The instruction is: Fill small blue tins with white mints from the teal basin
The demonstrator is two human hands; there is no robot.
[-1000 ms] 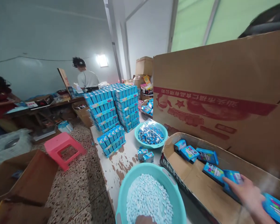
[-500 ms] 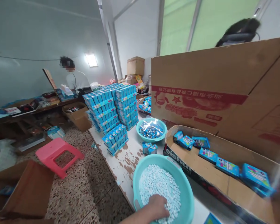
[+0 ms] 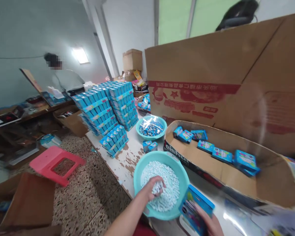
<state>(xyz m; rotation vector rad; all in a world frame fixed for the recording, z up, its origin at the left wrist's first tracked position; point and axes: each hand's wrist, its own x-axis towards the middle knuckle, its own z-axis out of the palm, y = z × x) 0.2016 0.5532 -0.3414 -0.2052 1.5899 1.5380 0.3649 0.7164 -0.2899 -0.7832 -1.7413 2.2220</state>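
My left hand (image 3: 155,188) is in a turquoise plastic bowl (image 3: 137,177), palm turned up and fingers curled around a scoop of small white candies. More white candies (image 3: 170,183) fill the bowl around it. At the bowl's right edge, my right hand (image 3: 208,219) grips a blue printed carton (image 3: 195,208), which is tilted and partly covered by the fingers. Beyond the bowl, a couple of small blue packs (image 3: 149,146) stand on the worn white table (image 3: 125,160).
A second turquoise bowl (image 3: 139,133) holds small shiny blue pieces. Stacked trays of blue packs (image 3: 95,106) stand at left. An open cardboard tray (image 3: 226,173) with several blue cartons lies right, before a tall cardboard box (image 3: 196,68). A pink stool (image 3: 48,164) and a co-worker (image 3: 66,80) are further left.
My left hand has turned from palm down in the candies to palm up, with a handful. My right hand has come into view with the blue carton. The camera view has shifted.
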